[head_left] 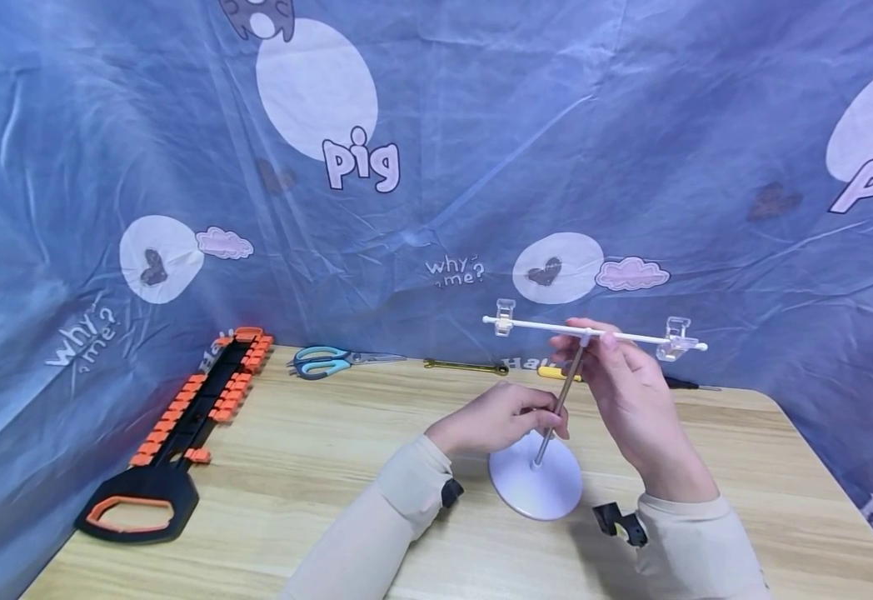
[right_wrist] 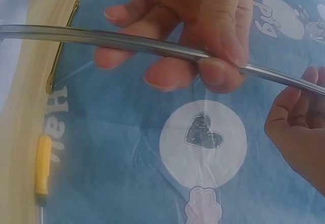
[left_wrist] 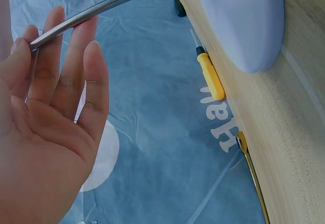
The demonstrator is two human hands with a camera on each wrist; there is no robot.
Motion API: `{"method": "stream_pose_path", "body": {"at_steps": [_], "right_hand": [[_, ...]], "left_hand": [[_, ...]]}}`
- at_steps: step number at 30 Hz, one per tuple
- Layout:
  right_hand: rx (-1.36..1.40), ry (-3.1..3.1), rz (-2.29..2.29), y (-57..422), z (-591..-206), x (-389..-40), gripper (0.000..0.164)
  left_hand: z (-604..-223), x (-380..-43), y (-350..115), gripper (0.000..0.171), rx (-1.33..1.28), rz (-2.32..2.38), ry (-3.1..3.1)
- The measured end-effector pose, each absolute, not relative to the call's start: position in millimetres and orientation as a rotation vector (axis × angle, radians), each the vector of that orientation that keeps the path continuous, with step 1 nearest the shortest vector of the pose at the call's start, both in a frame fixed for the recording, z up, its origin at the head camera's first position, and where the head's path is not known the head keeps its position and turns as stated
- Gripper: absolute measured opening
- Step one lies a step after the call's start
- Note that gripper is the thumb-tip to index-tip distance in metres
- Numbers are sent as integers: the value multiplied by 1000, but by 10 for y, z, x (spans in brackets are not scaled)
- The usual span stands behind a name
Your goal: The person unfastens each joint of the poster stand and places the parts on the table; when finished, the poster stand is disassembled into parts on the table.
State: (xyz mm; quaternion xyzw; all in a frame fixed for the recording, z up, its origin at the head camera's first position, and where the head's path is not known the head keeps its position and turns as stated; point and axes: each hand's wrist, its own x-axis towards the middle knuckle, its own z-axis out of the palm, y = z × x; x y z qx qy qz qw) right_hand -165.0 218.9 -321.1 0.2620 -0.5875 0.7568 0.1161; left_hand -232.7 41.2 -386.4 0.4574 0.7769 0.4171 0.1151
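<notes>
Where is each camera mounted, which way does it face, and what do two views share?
Head: on the head, facing forward and down at the metal rod and round base; left hand, right hand and sleeves show.
Left wrist: on that wrist, facing the left hand's palm side, metal rod and printed curtain; left hand shows.
Right wrist: on that wrist, facing the metal rod and printed curtain; both hands show.
Both wrist views share the metal rod, left hand, yellow-handled screwdriver and gold wrench.
</notes>
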Motion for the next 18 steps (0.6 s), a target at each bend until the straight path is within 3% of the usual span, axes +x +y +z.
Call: {"method": "stream_pose_path", "body": {"at_steps": [11, 18], "right_hand": [[498, -1852, 2095, 2147, -3175, -1601, 25], [426, -1851, 2040, 2124, -3177, -1611, 24]], "left_hand": [[-3822, -2300, 407, 24, 1398, 1181, 2292], [-3827, -2310, 413, 25, 1410, 1166, 2321]]}}
